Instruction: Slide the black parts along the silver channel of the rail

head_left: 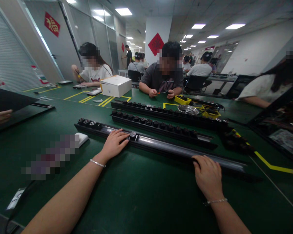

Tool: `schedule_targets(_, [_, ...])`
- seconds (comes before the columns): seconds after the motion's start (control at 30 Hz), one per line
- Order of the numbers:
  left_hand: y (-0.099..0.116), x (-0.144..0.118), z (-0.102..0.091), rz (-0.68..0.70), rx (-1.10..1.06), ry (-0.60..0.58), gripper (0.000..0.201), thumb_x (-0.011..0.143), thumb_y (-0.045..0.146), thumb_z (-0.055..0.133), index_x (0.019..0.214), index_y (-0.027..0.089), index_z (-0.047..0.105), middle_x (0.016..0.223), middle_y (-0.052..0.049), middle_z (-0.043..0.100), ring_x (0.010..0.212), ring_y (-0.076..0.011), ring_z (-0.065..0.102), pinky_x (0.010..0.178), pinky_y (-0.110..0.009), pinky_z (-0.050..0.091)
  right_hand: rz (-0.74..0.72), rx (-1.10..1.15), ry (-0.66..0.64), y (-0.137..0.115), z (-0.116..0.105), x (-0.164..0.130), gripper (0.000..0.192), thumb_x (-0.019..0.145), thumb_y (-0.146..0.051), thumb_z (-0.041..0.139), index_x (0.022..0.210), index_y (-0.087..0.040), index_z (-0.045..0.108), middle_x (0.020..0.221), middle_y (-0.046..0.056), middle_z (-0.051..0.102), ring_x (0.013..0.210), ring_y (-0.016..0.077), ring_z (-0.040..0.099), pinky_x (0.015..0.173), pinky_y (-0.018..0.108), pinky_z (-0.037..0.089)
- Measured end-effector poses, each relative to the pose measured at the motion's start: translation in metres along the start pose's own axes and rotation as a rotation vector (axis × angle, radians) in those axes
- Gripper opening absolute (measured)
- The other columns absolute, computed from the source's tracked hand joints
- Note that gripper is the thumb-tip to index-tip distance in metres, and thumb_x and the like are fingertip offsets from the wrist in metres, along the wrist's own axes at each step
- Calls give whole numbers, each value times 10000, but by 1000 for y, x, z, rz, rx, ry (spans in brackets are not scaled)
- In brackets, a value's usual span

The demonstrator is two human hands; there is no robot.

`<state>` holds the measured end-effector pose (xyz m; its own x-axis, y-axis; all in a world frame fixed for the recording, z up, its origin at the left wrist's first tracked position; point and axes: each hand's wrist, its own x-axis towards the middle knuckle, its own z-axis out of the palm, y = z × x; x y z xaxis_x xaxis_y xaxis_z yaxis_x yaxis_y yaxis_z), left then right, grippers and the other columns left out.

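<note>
A long black channel rail [166, 148] lies across the green table in front of me, with a few black socket modules [86, 123] seated at its left end. My left hand [114, 143] rests on the rail, fingertips against a single black socket module [133, 135] sitting in the channel. My right hand [208, 175] lies flat on the near edge of the rail toward its right end, fingers curled over it. Both wrists wear thin bracelets.
Two more rails [161, 127] filled with several sockets lie behind. A pile of loose sockets [235, 141] sits at the right. A white box [116, 85], a yellow tray [182, 99] and a metal bowl [191, 109] stand further back. People sit around the table.
</note>
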<state>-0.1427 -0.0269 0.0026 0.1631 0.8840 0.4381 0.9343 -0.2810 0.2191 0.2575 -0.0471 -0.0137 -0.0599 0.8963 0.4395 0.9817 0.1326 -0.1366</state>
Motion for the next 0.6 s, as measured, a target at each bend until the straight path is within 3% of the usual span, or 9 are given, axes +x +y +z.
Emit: schedule_targets(0.6, [7,0,-1,-13,10,-33,392,887,428,418,1165,240,620,1202,-50,631,1261,-272,429,1082,-515,254,11,14,-27,-3,-5,1,332,885,-301,329,1023,-225,622,1087,70,640,1148,265,484,996,514,275])
